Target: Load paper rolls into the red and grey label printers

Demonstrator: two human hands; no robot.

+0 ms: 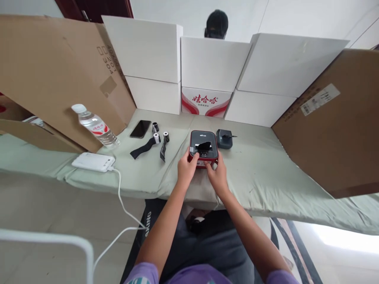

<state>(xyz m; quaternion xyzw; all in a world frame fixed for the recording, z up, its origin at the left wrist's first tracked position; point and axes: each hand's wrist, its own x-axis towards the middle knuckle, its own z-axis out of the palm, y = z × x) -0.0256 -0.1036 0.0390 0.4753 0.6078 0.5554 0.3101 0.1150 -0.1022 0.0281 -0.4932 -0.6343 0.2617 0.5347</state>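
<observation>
Two purple sleeves [145, 273] lie nearest, and from them the bare forearms reach over the near edge of a table covered in pale green cloth [266, 169]. On the left, a white cable [119, 189] hangs over that edge from a white power bank [93, 162], well apart from the work. Near the middle, the left hand [187, 166] and right hand [218, 175] hold a red-and-black device [199, 138] between them, the left thumb at its near top edge, the right thumb against its near face; whether its base touches the cloth I cannot tell. To handle it well, an even grip on both sides, with light thumbs near the markings on top, should hold it level and avoid a stray press. Just beyond its right side is a dark boxy accessory [224, 142], so any turn that way probably calls for care against a knock. Farther left lie small rolls [156, 137] with dark strips trailing, best left unsnagged, then a phone [140, 129] and, farther left, a tilted water bottle [96, 125]. Brown cartons [337, 130] flank both sides, stacked white cartons [207, 63] close the far edge, and beyond them a person's head [217, 25] shows.
</observation>
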